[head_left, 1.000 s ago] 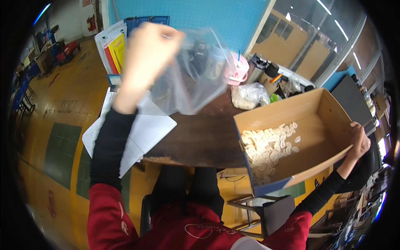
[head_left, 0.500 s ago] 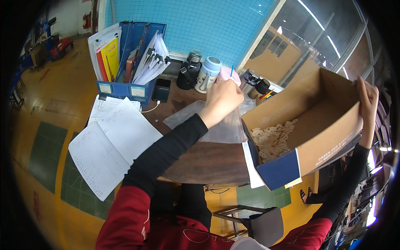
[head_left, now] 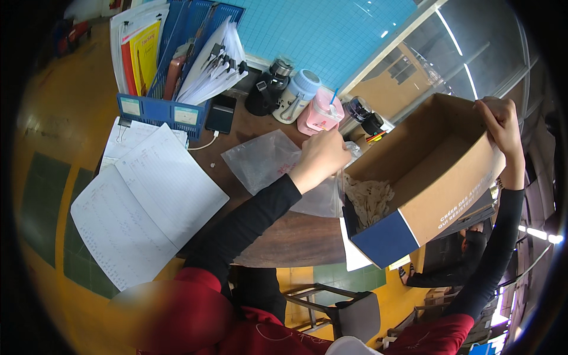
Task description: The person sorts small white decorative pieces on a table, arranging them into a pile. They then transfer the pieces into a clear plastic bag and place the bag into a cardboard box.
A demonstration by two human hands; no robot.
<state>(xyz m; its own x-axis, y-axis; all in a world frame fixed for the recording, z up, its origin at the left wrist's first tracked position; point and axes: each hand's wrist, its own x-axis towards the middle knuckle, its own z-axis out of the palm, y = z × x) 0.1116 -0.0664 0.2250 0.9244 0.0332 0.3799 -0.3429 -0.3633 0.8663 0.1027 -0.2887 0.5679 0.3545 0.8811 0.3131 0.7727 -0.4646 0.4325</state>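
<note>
My right hand (head_left: 504, 127) grips the upper right end of an open cardboard box (head_left: 458, 192), brown with a dark blue end. That end is raised, so the box tilts down to the left. Many small cream-coloured flat pieces (head_left: 370, 201) lie heaped inside at its low left end. A clear plastic bag (head_left: 266, 157) lies on the table and reaches up against that end. My left hand (head_left: 324, 158) is closed at the bag's upper edge, beside the box's corner. Its fingertips are partly hidden.
An open notebook (head_left: 148, 195) lies at the left of the brown table (head_left: 290, 239). Behind stand a blue file rack (head_left: 189, 118), a phone (head_left: 220, 114), a black bottle (head_left: 267, 92), a blue-and-white flask (head_left: 296, 97) and a pink cup (head_left: 319, 115). A chair (head_left: 358, 316) stands below.
The box is tilted further, and the cream pieces have slid together toward its low left end. My left hand has come down from in front of the pink cup. The view has shifted.
</note>
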